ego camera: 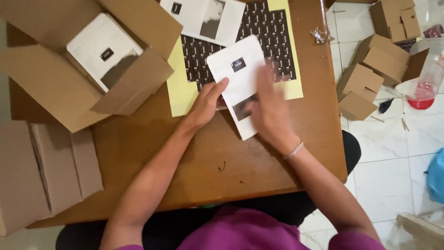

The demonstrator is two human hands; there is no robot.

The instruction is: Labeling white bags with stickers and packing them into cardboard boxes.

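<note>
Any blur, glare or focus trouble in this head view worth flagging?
Head view: the right hand is smeared by motion blur over the white pouch; the left hand and the open cardboard box read sharp; even indoor light, soft shadows on the wooden table, no strong glare.

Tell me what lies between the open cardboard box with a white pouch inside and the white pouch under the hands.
In the head view, between the open cardboard box and the white pouch lies the yellow sheet bearing dark stickers.

My white pouch (236, 74) lies flat and tilted on the brown table (185, 157), overlapping the yellow sheet's near edge. It bears a small black label above and what seems a clear window lower down, partly covered.
</note>
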